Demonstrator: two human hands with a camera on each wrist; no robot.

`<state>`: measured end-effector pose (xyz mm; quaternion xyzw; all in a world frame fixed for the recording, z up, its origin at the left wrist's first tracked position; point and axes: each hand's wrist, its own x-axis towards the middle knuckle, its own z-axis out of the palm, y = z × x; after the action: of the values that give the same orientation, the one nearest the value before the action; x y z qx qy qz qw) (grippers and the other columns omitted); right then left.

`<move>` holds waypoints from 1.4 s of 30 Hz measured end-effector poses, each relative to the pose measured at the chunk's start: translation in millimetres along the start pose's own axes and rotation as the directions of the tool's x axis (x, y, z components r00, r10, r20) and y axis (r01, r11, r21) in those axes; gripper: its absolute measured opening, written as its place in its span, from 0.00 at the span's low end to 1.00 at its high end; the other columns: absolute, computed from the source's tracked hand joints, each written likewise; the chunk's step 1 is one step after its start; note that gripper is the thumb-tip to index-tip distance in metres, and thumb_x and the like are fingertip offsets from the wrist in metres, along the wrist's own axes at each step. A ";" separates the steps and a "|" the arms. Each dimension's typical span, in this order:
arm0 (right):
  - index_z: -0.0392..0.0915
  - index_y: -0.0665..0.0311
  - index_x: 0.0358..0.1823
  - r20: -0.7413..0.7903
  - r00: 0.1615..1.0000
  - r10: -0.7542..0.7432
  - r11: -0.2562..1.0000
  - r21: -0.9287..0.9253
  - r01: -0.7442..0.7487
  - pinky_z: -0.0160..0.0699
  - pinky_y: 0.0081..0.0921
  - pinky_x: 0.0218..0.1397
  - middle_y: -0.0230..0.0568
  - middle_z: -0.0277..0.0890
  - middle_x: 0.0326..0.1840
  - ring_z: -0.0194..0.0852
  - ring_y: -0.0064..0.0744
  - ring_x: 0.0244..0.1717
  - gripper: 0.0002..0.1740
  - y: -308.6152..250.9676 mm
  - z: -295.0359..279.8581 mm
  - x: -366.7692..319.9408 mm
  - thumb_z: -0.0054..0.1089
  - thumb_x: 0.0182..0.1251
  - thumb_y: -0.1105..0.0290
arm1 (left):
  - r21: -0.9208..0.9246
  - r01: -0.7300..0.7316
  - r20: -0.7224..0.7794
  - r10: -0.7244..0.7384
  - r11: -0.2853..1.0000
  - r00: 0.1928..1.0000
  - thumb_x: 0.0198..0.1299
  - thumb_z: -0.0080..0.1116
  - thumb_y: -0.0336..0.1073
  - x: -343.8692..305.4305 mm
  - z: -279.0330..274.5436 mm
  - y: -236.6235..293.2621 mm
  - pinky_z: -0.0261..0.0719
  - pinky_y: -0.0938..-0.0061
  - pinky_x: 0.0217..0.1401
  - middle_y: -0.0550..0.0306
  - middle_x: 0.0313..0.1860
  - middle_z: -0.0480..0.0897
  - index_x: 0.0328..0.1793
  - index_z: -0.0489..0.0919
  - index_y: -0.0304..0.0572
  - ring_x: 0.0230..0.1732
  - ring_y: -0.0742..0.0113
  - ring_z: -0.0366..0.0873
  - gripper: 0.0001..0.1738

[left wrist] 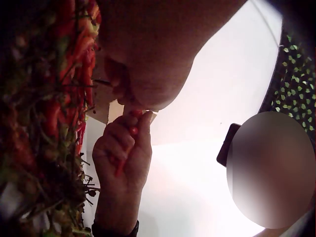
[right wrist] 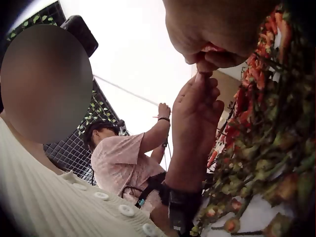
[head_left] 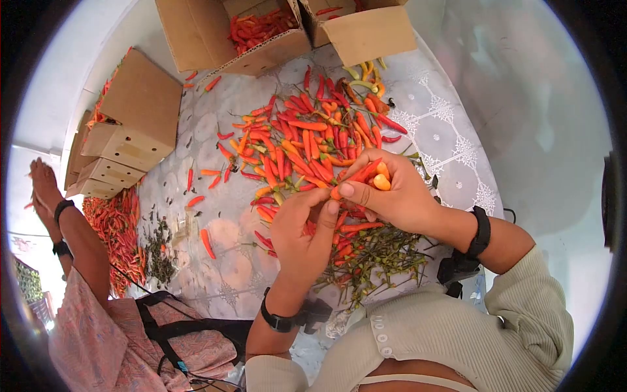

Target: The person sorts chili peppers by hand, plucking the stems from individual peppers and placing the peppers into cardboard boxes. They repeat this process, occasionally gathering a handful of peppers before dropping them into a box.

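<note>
Both hands meet above the chillies, fingertips close together. My right hand (head_left: 406,199) curls round several red and orange chillies (head_left: 381,181); in the left wrist view red chillies (left wrist: 120,167) cross the palm of this right hand (left wrist: 121,148). Thumb and fingers of my left hand (head_left: 302,232) pinch a red-orange chilli (head_left: 336,193) at the right fingertips; the right wrist view shows the left hand (right wrist: 195,118) meeting it from below. Behind lies a loose pile of chillies (head_left: 307,140). Green stems (head_left: 372,268) are heaped under the hands.
Cardboard boxes (head_left: 140,111) stand on the left, and another box (head_left: 261,60) holding red chillies is at the back. More chillies (head_left: 117,228) and dark stems (head_left: 159,255) lie at the left. A second person in a pink patterned top (head_left: 98,333) stands there.
</note>
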<state>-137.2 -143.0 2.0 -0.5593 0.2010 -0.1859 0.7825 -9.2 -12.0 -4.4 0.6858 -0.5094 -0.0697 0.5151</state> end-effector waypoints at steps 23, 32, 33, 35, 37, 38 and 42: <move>0.74 0.65 0.37 -0.012 0.998 -0.067 0.995 -0.078 0.066 0.68 0.13 0.22 0.27 0.73 0.25 0.67 0.12 0.22 0.13 4.7 2.1 -1.7 0.68 0.65 0.64 | 0.281 -0.371 0.067 0.367 0.885 0.928 0.48 0.65 0.23 7.1 -3.6 2.3 0.76 0.68 0.29 0.51 0.29 0.82 0.43 0.83 0.33 0.27 0.56 0.80 0.13; 0.76 0.66 0.41 0.074 0.995 -0.071 0.997 0.036 0.069 0.71 0.14 0.23 0.31 0.75 0.30 0.71 0.14 0.26 0.12 6.6 2.9 -2.7 0.67 0.65 0.66 | 0.337 -0.395 0.034 0.408 0.855 0.912 0.43 0.67 0.22 4.8 -8.8 4.3 0.75 0.69 0.28 0.54 0.27 0.81 0.40 0.83 0.35 0.24 0.58 0.78 0.14; 0.76 0.66 0.41 0.089 0.995 -0.048 0.998 0.054 0.043 0.72 0.14 0.23 0.31 0.75 0.31 0.71 0.14 0.27 0.13 5.8 3.2 -3.5 0.67 0.65 0.66 | 0.335 -0.390 0.023 0.406 0.858 0.914 0.42 0.67 0.22 4.3 -9.2 3.9 0.75 0.69 0.28 0.54 0.27 0.81 0.40 0.83 0.35 0.25 0.58 0.78 0.14; 0.75 0.66 0.42 0.109 0.993 -0.054 0.998 0.028 0.051 0.73 0.14 0.23 0.31 0.75 0.31 0.72 0.14 0.27 0.13 8.6 3.7 -3.7 0.67 0.65 0.65 | 0.329 -0.383 0.003 0.405 0.863 0.914 0.41 0.67 0.22 3.7 -10.1 3.2 0.76 0.68 0.28 0.54 0.27 0.81 0.39 0.83 0.35 0.25 0.58 0.79 0.15; 0.76 0.65 0.42 0.109 0.992 -0.055 0.998 0.029 0.053 0.72 0.13 0.24 0.29 0.76 0.30 0.71 0.13 0.26 0.13 9.2 4.4 -3.6 0.67 0.65 0.65 | 0.307 -0.373 -0.003 0.393 0.875 0.920 0.43 0.66 0.21 5.6 -11.1 3.1 0.76 0.69 0.30 0.53 0.27 0.82 0.39 0.83 0.35 0.26 0.58 0.79 0.13; 0.76 0.65 0.42 0.100 0.994 -0.054 0.998 0.044 0.049 0.71 0.13 0.24 0.28 0.76 0.29 0.71 0.12 0.25 0.13 8.6 5.3 -3.4 0.68 0.65 0.65 | 0.296 -0.368 -0.005 0.386 0.882 0.922 0.45 0.65 0.21 6.2 -11.6 3.5 0.76 0.69 0.30 0.52 0.27 0.82 0.39 0.83 0.35 0.27 0.57 0.80 0.13; 0.77 0.65 0.44 -0.011 0.999 -0.043 0.998 0.047 0.044 0.76 0.12 0.28 0.30 0.79 0.32 0.73 0.11 0.28 0.13 -12.1 7.3 -4.5 0.68 0.65 0.65 | 0.001 -0.026 -0.014 0.026 1.000 1.000 0.57 0.62 0.26 0.6 -10.3 10.2 0.78 0.71 0.35 0.53 0.34 0.84 0.42 0.82 0.35 0.32 0.64 0.82 0.07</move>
<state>-138.0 -138.5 16.1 -0.5440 0.1884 -0.2104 0.7901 -9.0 -5.4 8.4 0.6800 -0.5145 -0.0580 0.5191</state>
